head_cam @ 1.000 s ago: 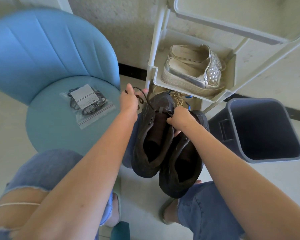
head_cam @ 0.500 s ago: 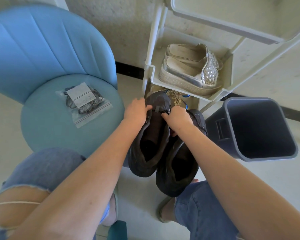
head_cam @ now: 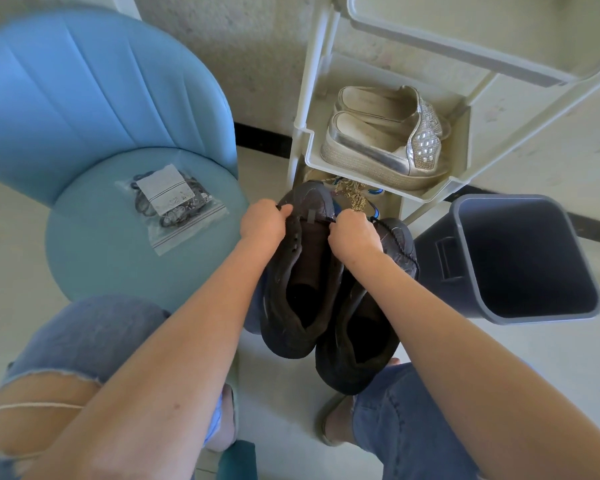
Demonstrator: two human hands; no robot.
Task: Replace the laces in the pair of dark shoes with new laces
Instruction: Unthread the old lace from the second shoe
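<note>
1. Nearest the camera, two knees in blue jeans were seen, with the left knee torn open, and two bare forearms were stretched forward between them.
2. The pair of dark shoes was held between the knees with heels toward the person and toes away. The right-hand shoe's heel was rested against the right thigh. What carried the left-hand shoe could not be told.
3. The left hand was placed at the left eyelet row of the left-hand shoe, near its toe. Its fingers were curled tight and pinched with the thumb on a short dark strand at the shoe's edge.
4. The right hand was set at the opposite edge of the same shoe, just beside the tongue. Its fingers were likewise curled and closed on the dark lace, a stretch of which was laid over the toe of the right-hand shoe beyond the knuckles.
5. The lower eyelets of the left-hand shoe were seen unthreaded.
6. To the left, well apart from both hands, a clear bag of new laces was laid flat on the seat of a blue chair.
7. To the right, a grey bin was stood on the floor with its mouth tipped toward the person.
8. Farthest off, a pair of silver shoes was kept on a tier of a cream rack against the wall.
</note>
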